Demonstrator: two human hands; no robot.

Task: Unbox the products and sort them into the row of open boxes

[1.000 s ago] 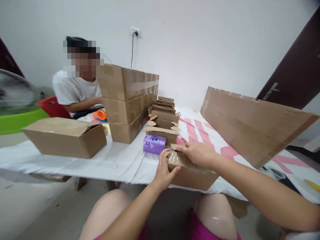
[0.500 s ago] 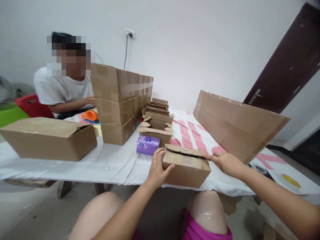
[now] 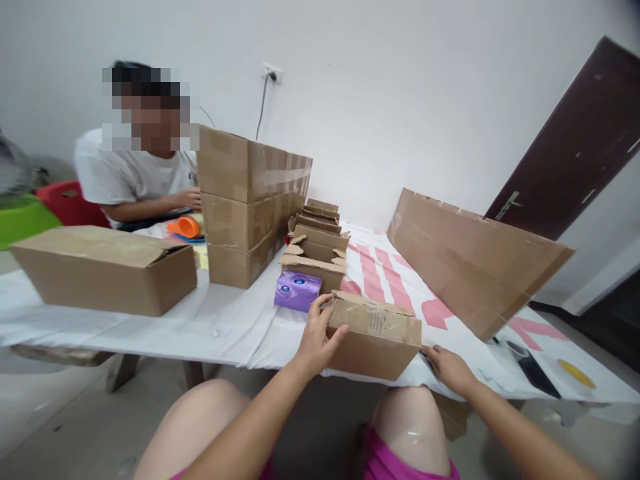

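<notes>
A small brown cardboard box stands at the table's near edge, its taped top flaps lying nearly flat. My left hand grips its left end, thumb on the front side and fingers around the far corner. Just off the box's lower right end, my right hand is low over the tabletop with its fingers closed. A thin dark thing shows at those fingertips, too small to name. Touching distance from my left fingers is a purple packet with blue round marks.
Open cardboard boxes run in a row behind the packet. Left of them rises a stack of taped boxes; another box lies further left. A cardboard sheet leans at right, near a yellow ring. A person sits across.
My right hand has come down from the box's top edge to beside its lower right end. The raised top flap now lies flatter. My left hand stays on the box.
</notes>
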